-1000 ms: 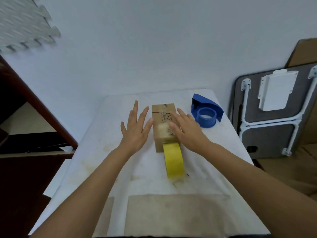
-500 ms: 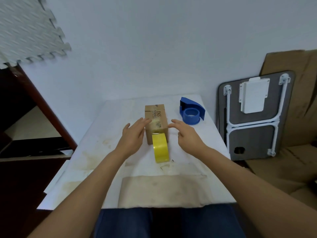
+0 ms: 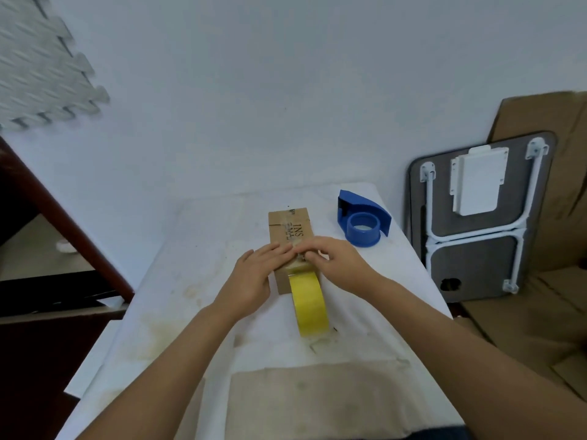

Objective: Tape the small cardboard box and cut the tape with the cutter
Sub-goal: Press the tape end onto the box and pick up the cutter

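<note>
Against the white wall stands the white counter (image 3: 165, 312), stained, w/ a tan patch at its near edge. Folded table (image 3: 476, 249) leans at right, beside cardboard sheets (image 3: 546, 306). Small cardboard box (image 3: 287, 225) lies lengthwise at counter centre, print on top. Yellow tape roll (image 3: 309, 300) stands on edge, touching the box's near end; a strip runs from it onto the box top. Blue cutter (image 3: 363, 222) sits just right of the box, untouched. Left hand (image 3: 254, 277): fingers extended, flat on box's left side and top. Right hand (image 3: 338, 263): fingers curled, tips pressing the strip at box mid-top; whether it pinches the tape, cannot tell.
</note>
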### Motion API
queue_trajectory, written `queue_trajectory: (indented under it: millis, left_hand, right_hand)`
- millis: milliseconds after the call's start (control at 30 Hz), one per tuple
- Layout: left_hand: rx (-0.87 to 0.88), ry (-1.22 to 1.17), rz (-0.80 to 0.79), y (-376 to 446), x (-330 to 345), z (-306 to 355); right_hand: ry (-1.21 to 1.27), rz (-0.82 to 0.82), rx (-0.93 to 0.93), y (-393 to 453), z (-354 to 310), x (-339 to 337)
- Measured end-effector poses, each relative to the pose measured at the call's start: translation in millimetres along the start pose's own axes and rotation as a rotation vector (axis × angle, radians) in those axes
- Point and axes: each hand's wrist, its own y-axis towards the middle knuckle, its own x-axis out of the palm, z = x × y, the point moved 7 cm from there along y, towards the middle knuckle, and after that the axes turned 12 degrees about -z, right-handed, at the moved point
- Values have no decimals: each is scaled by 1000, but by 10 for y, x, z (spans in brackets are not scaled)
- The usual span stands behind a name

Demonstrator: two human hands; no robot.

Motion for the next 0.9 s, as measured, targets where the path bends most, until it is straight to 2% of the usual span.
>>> queue_trajectory:
  millis: [100,200,300,400,467,600,700,800,900]
  left_hand:
    - [67,-43,78,40,-20,18]
    - [80,-76,135,45,-65,31]
    - [70,-87,156,68,-110,34]
    - [40,-45,167,106,-142,37]
    - [49,10,166,130,-153,71]
    - [64,-7,44,220,-115,166]
    - [24,-85,21,199,-125,126]
    - [57,-99,12,153,-134,135]
    - [43,-110,-36,162,-96,164]
  right_hand:
    - [17,4,18,67,12,3]
    - [150,5,35,81,107,32]
    - [203,174,100,-7,219,17]
    - [320,354,320,-244,348,63]
    - [526,315,453,-368,377,236]
    - [650,202,616,-475,300,482]
    - [762,106,569,-524,204,588]
    - [727,-30,478,-591,44,685]
    - [792,14,413,-638,-50,742]
